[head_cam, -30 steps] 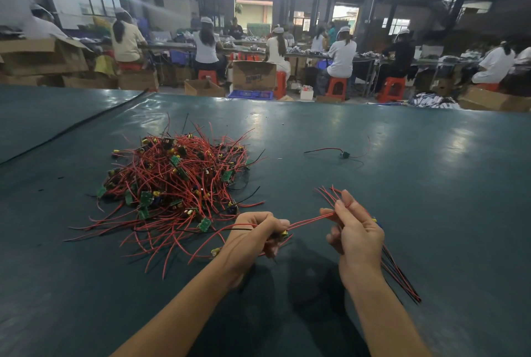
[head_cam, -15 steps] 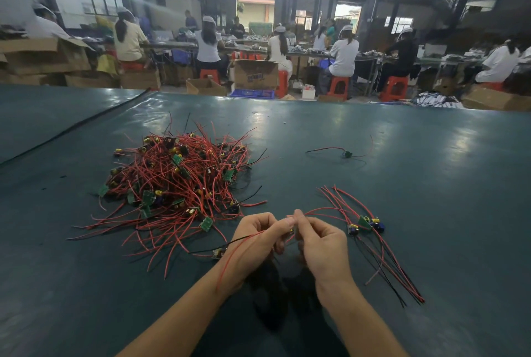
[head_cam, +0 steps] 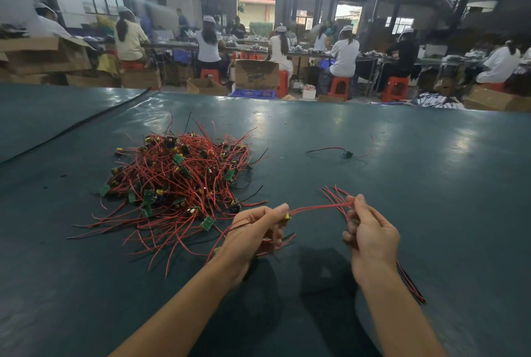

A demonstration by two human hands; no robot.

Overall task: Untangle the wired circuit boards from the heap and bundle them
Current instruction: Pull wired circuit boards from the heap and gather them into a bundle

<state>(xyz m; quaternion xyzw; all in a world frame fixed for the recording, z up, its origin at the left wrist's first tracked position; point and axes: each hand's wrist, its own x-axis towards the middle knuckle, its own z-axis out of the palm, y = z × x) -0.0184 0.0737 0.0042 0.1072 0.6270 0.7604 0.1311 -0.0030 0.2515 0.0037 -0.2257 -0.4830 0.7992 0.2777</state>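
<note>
tangled heap of small green circuit boards on red and black wires (head_cam: 178, 181) | single wired board (head_cam: 287, 216), red leads pulled taut, just right of heap | gathered red-black wire bundle (head_cam: 409, 282), farther right of heap

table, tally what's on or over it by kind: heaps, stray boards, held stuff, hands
heap: 1
stray wired board: 1
bundle in right hand: 1
held wired board in left hand: 1
hands: 2
total: 6

Heap (head_cam: 178, 181) 1; stray board (head_cam: 347, 154) 1; held board (head_cam: 287, 215) 1; bundle (head_cam: 411, 283) 1; hands 2: left hand (head_cam: 255, 236), right hand (head_cam: 370, 238).
</note>
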